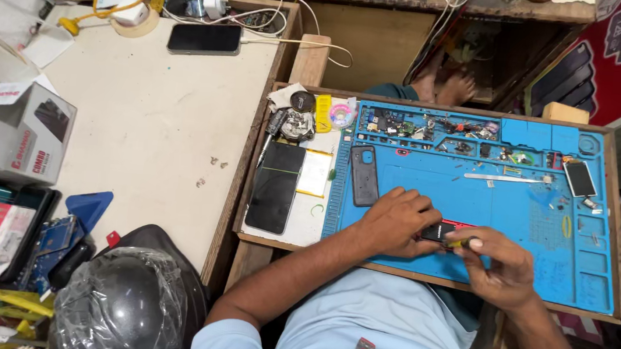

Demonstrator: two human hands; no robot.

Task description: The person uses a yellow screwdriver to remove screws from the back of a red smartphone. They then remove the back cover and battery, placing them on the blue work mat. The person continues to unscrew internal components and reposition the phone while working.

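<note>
My left hand [394,222] presses down on a small dark phone part with a red edge [440,231] on the blue work mat [514,213]. My right hand [499,265] pinches a thin yellow-tipped tool [462,242] against that part. A dark phone back cover [363,175] lies on the mat just beyond my left hand. Metal tweezers [498,177] rest further back on the mat.
A black phone screen [275,186] and a battery [315,173] lie left of the mat. Small parts fill the mat's back compartments [432,129]. Another phone [580,178] sits at the right. A charging phone [204,38], boxes [15,133] and a wrapped helmet [123,304] occupy the left table.
</note>
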